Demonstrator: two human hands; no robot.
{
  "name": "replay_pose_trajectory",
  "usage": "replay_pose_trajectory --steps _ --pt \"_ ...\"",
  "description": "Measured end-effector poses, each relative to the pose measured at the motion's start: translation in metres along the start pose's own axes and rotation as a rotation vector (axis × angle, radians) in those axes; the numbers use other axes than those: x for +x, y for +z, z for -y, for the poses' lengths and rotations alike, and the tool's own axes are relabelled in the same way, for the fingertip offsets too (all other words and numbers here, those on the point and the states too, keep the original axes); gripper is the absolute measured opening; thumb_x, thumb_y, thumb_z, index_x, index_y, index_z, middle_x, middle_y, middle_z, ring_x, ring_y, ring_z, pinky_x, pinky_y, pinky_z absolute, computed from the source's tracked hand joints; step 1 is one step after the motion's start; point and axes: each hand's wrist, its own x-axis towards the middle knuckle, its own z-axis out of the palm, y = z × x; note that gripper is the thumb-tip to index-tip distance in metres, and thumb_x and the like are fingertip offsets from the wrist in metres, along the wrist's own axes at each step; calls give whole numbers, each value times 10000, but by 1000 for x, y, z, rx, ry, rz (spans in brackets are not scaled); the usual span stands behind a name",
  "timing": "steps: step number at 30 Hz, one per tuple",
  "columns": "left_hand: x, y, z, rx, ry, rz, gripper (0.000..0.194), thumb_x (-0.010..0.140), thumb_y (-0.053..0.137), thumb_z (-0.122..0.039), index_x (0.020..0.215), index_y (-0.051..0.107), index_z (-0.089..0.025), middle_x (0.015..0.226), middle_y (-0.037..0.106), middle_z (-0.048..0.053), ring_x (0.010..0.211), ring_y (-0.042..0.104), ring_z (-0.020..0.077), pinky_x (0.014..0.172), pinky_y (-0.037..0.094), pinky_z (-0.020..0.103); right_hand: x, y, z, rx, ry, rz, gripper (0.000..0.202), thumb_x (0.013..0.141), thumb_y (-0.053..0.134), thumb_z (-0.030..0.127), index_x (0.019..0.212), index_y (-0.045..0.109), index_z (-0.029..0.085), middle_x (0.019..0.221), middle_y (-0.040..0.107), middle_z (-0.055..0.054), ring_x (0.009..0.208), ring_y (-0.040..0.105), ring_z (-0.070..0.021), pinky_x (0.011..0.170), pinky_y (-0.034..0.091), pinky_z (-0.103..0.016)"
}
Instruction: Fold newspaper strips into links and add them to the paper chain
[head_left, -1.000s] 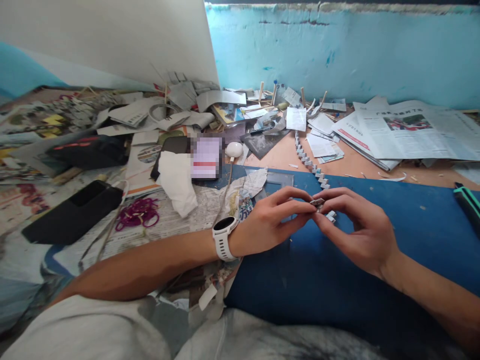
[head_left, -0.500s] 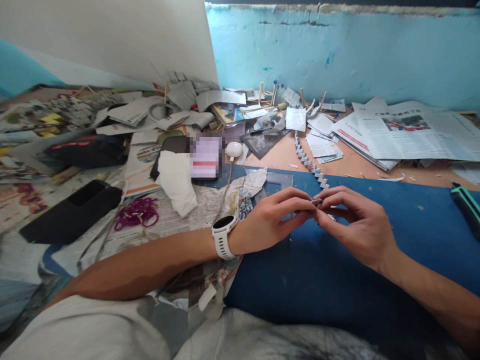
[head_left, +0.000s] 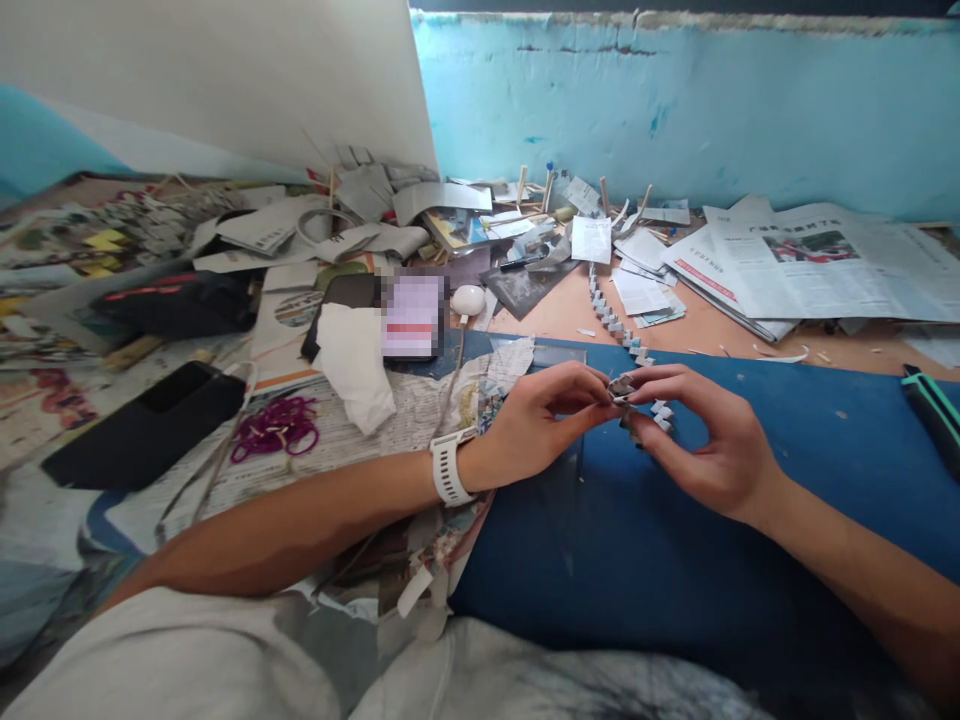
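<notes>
The person wears a white wristwatch with a slotted strap (head_left: 450, 472) and a pale, off-white garment (head_left: 180, 655); the hands are bare.

Bright wall (head_left: 697, 120); dim lower foreground; blurry left edge

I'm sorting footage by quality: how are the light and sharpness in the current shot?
Head view: soft light on the blue wall, the blue mat darkening toward the wearer. Head view: paper heap at left smeared and stretched; phone screen partly pixelated. Head view: fine detail lost on the folded paper at the left hand's fingertips.
</notes>
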Motion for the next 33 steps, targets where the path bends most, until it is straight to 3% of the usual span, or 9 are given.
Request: replay_pose_trajectory --steps 4,8,12,19,26,33 --pt "0 0 -2 48 9 4 151 892 785 -262 976 736 -146 1070 721 94 957 749 169 870 668 293 -2 3 -6 23 -40 8 252 908 679 101 1111 667 249 1107 730 -66 1069 722 -229 952 605 -391" --pt "3 -6 -8 181 120 95 193 901 774 -246 1078 764 -169 1134 734 105 940 762 166 858 667 283 -3 3 -10 168 116 20 171 940 687 170 1091 668 248 1082 711 -60 1029 726 -214 908 636 -356" --pt "9 -15 -14 339 254 225 310 930 736 -203 1240 728 -193 1219 738 132 1060 744 195 948 629 315 -2 0 -11 293 257 3 109 944 729 276 1041 688 250 1039 708 -44 1004 725 -203 886 650 -336" --pt "17 -26 -20 349 258 345 269 988 642 -173 1235 743 -209 1147 773 124 1013 757 182 919 611 287 4 -3 -11 551 449 69 198 878 817 362 985 715 231 944 710 -29 855 714 -169 728 622 -271" --pt "19 -24 -21 146 50 315 213 946 725 -267 1124 801 -177 1071 785 130 904 762 194 793 636 289 8 -7 -12 761 627 137 263 824 867 385 951 704 222 865 727 -7 777 715 -147 673 590 -247" --pt "16 -12 -24 -83 -180 179 196 854 827 -313 916 801 -130 874 775 93 772 739 160 721 659 270 6 -3 -12 889 688 189 282 832 857 391 967 676 221 900 732 -15 768 728 -159 714 638 -308"
